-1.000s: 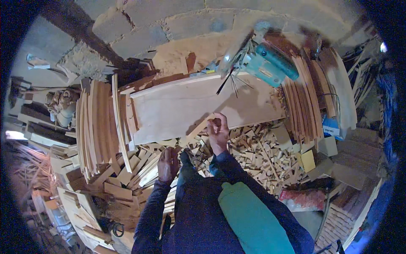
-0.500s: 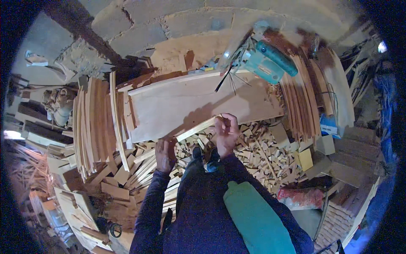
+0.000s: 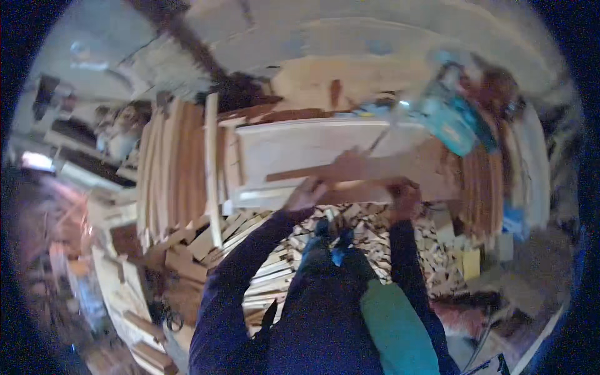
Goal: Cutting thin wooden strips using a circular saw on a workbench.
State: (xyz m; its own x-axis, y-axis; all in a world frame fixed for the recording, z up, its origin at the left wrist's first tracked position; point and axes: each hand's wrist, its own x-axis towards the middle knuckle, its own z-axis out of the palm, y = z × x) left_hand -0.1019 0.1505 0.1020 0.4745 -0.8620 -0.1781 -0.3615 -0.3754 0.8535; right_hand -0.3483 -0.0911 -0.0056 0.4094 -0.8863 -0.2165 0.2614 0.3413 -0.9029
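One narrow, straight-edged strip of pale tan wood [image 3: 359,185], running crosswise in front of the body at the near edge of a broad, flat, pale wooden board [image 3: 281,142]; whether strip and board touch cannot be told. Left hand [image 3: 306,195]: bare, fingers closed toward the thumb, pinching the strip on its left side; whether the wood runs on past this hand is lost in blur. Right hand [image 3: 405,199]: bare, fingers curled over the strip's right end, pinching it; exact fingertip placement blurred. Handling, as judged: light, fairly stiff along its length, dry rather than slippery, liable to splinter at the edges and perhaps to snap if bent hard; best taken near both ends, thumb against fingers across the narrow width, clear of raw corners. Surroundings: upright stack of long, thin brown wooden slats [image 3: 175,172] left of the board; similar stack of reddish-brown wooden slats [image 3: 480,194] to its right; teal, block-bodied power tool [image 3: 453,128] at the board's far right corner, by the right-hand stack; loose heap of small, pale, blocky wood offcuts [image 3: 431,256] below the board, around the feet.
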